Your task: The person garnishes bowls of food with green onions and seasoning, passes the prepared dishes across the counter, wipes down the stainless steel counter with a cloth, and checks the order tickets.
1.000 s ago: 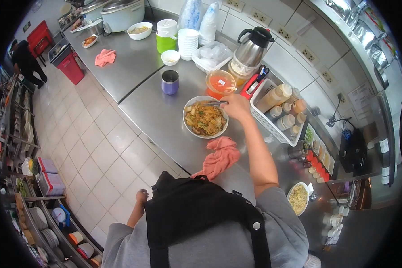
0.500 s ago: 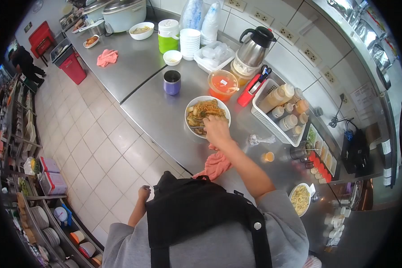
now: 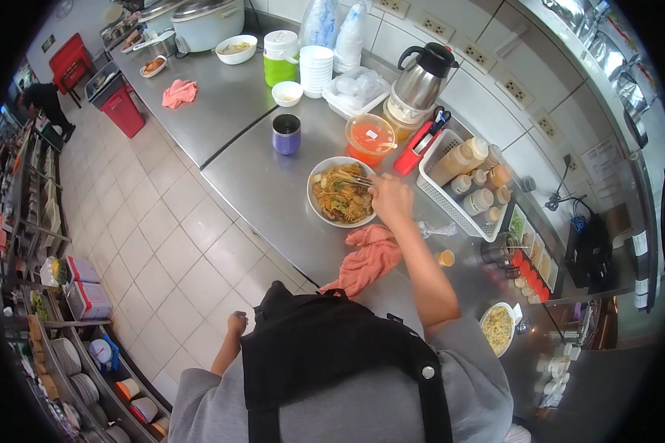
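A white bowl of noodles with vegetables stands on the steel counter. At its right rim, my right hand is closed on a metal fork, whose tines point left over the noodles. A crumpled pink cloth lies just below the bowl, beside my right forearm. My left hand hangs low at my side above the tiled floor, away from the counter. Its fingers are curled, and nothing shows in them.
Behind the bowl are a purple tumbler, a tub of orange-red liquid and a steel jug. A white basket of sauce bottles stands to the right. Further right is a dish of chopped food. Another person bends at far left.
My right hand has moved up and right from over the noodles to the bowl's right rim, bringing the fork with it. The distant person has bent down. My left hand stays put.
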`<state>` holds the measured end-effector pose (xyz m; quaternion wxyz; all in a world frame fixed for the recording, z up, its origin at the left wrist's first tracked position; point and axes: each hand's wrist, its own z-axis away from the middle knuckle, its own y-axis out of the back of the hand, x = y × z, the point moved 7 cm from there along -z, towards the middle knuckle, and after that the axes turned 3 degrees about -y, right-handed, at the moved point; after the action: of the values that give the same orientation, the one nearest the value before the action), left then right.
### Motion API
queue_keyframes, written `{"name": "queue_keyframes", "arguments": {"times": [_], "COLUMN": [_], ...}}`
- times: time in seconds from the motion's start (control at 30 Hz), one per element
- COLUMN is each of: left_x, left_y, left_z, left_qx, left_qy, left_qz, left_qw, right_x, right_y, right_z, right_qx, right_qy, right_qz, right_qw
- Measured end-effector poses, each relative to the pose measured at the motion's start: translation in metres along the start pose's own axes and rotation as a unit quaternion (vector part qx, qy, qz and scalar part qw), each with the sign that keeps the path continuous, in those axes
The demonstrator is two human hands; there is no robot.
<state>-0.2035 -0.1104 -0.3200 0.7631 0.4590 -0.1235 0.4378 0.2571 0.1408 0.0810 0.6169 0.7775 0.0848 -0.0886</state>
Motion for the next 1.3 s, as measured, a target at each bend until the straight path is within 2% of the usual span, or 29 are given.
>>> {"name": "queue_keyframes", "arguments": {"times": [0.1, 0.17, 0.23, 0.27, 0.33, 0.4, 0.47, 0.57, 0.63, 0.8, 0.87, 0.93, 1.07, 1.1, 1.17, 1.3], "left_x": [0.01, 0.012, 0.017, 0.019, 0.014, 0.007, 0.004, 0.011, 0.01, 0.011, 0.007, -0.007, 0.015, 0.021, 0.025, 0.019], "left_y": [-0.003, -0.003, -0.006, -0.006, -0.006, -0.007, -0.007, -0.002, -0.005, -0.006, -0.008, -0.015, -0.007, -0.006, -0.005, -0.011], "left_z": [-0.002, -0.005, -0.008, -0.006, -0.004, -0.004, -0.003, 0.007, 0.011, 0.002, -0.001, -0.008, 0.0, 0.004, 0.006, 0.005], "left_qx": [-0.001, 0.0, -0.004, -0.004, -0.008, -0.011, -0.015, -0.01, -0.033, -0.021, -0.014, -0.018, -0.017, -0.016, -0.012, -0.007], "left_qy": [-0.01, -0.009, -0.084, -0.082, 0.004, 0.003, 0.0, -0.013, 0.038, -0.003, -0.009, 0.023, -0.013, -0.013, -0.012, -0.02], "left_qz": [0.019, 0.032, 0.011, 0.012, 0.07, 0.061, 0.052, 0.014, -0.004, 0.029, 0.041, 0.082, 0.027, 0.011, -0.003, 0.026], "left_qw": [1.0, 0.999, 0.996, 0.997, 0.997, 0.998, 0.999, 1.0, 0.999, 0.999, 0.999, 0.996, 0.999, 1.0, 1.0, 0.999], "right_x": [0.01, 0.009, 0.01, 0.012, 0.008, 0.003, 0.0, -0.003, 0.002, 0.001, 0.006, 0.009, 0.026, 0.03, 0.029, 0.017], "right_y": [-0.015, -0.022, -0.017, -0.012, 0.002, 0.012, 0.006, -0.019, -0.044, -0.043, -0.021, -0.001, -0.005, -0.015, -0.041, -0.051], "right_z": [-0.004, -0.004, -0.004, -0.002, 0.005, 0.016, 0.033, 0.056, 0.065, 0.065, 0.057, 0.042, 0.017, 0.016, 0.013, 0.017], "right_qx": [0.0, -0.038, -0.044, -0.05, -0.039, -0.026, -0.086, -0.088, -0.087, -0.098, -0.034, -0.023, 0.025, 0.027, -0.032, -0.042], "right_qy": [0.02, 0.012, -0.013, -0.043, -0.048, -0.056, -0.076, -0.061, -0.065, -0.076, -0.089, -0.096, -0.111, -0.112, -0.119, -0.099], "right_qz": [0.023, 0.004, -0.004, -0.009, -0.026, -0.042, -0.021, -0.007, -0.011, -0.027, -0.074, -0.053, -0.045, -0.045, -0.035, -0.014], "right_qw": [1.0, 0.999, 0.999, 0.998, 0.998, 0.997, 0.993, 0.994, 0.994, 0.992, 0.993, 0.994, 0.992, 0.992, 0.992, 0.994]}}
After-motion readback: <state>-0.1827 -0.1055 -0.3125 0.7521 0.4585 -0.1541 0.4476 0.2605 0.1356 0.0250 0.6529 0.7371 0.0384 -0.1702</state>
